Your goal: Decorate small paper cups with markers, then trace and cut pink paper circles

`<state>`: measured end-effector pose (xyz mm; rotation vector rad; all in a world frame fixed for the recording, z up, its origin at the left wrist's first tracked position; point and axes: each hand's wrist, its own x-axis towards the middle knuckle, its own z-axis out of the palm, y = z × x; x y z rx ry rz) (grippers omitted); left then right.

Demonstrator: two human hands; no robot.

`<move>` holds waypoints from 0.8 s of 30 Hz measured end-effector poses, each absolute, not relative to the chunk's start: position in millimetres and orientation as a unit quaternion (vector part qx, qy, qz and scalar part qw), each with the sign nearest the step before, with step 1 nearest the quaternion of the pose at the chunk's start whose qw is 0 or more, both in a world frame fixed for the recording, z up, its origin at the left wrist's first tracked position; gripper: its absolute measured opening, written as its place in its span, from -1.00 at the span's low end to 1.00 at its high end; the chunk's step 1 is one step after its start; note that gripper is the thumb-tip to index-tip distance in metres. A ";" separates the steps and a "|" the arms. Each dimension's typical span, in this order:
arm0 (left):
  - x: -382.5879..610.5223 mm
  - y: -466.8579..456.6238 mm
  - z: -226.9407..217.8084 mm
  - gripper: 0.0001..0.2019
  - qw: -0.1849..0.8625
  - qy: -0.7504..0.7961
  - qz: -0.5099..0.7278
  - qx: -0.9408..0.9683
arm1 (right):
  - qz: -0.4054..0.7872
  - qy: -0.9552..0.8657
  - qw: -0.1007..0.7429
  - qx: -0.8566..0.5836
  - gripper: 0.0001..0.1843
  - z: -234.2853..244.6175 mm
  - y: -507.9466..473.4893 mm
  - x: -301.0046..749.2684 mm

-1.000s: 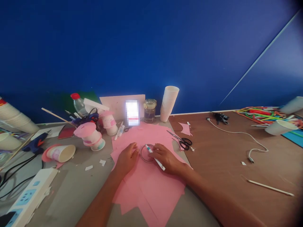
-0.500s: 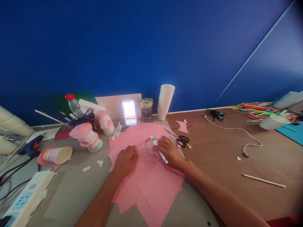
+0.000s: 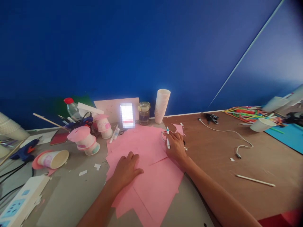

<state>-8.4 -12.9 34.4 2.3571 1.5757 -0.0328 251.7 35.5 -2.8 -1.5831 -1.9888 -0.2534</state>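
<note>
My left hand (image 3: 126, 168) lies flat with its fingers spread on a pile of pink paper sheets (image 3: 144, 176) in the middle of the table. My right hand (image 3: 175, 146) is at the far right edge of the pink paper, closed round a white pen with a teal cap (image 3: 168, 138) that points away from me. A clear ring (image 3: 163, 135) sits under its fingertips, and the black scissors are mostly hidden beneath the hand. A pink paper scrap (image 3: 178, 127) lies just beyond.
Pink-decorated paper cups (image 3: 84, 140) and a tipped cup (image 3: 53, 158) lie left, near a glue gun (image 3: 22, 151) and power strip (image 3: 16, 201). A cup stack (image 3: 162, 105), jar (image 3: 144, 113) and lit phone (image 3: 127, 115) stand at the back. A white cable (image 3: 227, 132), stick (image 3: 255, 180) and coloured straws (image 3: 251, 114) lie right.
My right hand has moved with the pen and the clear ring from the middle of the pink paper to its far right edge, over the scissors. My left hand has stayed on the paper.
</note>
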 end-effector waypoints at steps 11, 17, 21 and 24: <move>-13.5 -11.5 34.2 -0.67 0.199 0.554 0.012 0.808 | 0.009 -0.787 0.232 -0.572 -0.62 -3.4 21.2 220.1; -13.2 -9.3 31.9 -0.72 0.232 0.565 0.027 0.791 | 0.025 -0.805 0.263 -0.531 -0.57 -7.1 18.3 214.4; -13.5 -9.0 32.4 -0.79 0.230 0.572 0.025 0.787 | 0.006 -0.794 0.304 -0.526 -0.53 -11.4 23.9 221.2; -14.1 -9.3 33.9 -0.72 0.248 0.586 0.029 0.771 | -0.025 -0.776 0.350 -0.524 -0.52 -13.1 29.3 228.9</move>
